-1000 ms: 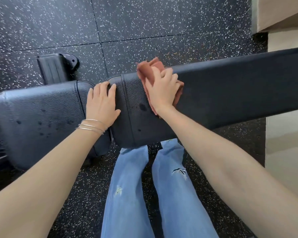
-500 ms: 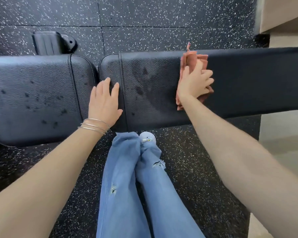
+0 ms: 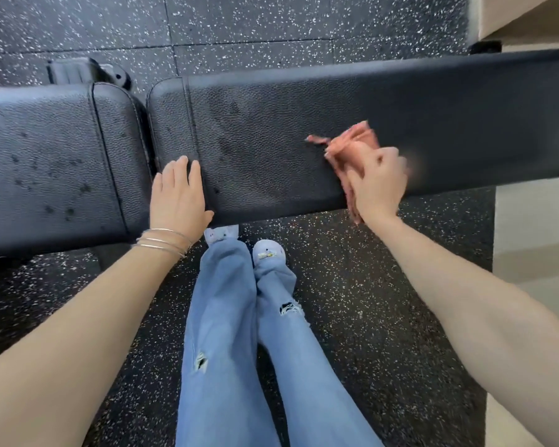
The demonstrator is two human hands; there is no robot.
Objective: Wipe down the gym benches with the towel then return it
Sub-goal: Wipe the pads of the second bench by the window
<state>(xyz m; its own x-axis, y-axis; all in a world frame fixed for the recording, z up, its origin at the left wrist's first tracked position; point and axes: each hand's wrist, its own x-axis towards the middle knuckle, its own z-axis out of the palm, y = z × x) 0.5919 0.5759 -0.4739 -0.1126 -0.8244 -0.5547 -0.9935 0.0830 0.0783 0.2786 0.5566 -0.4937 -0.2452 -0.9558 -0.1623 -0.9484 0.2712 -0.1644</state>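
Though bunched, towel (image 3: 357, 145) crosswise on bench (image 3: 271, 130).

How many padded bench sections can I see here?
2: a short pad on the left, speckled with droplets, and a long pad on the right, where the right hand grips the towel. More may lie off frame.

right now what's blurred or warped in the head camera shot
In the head view, motion blur smears the right hand and the towel it grips; in the same view the left hand, flat on the bench, is sharp, and the wide lens bows the bench's long edges.
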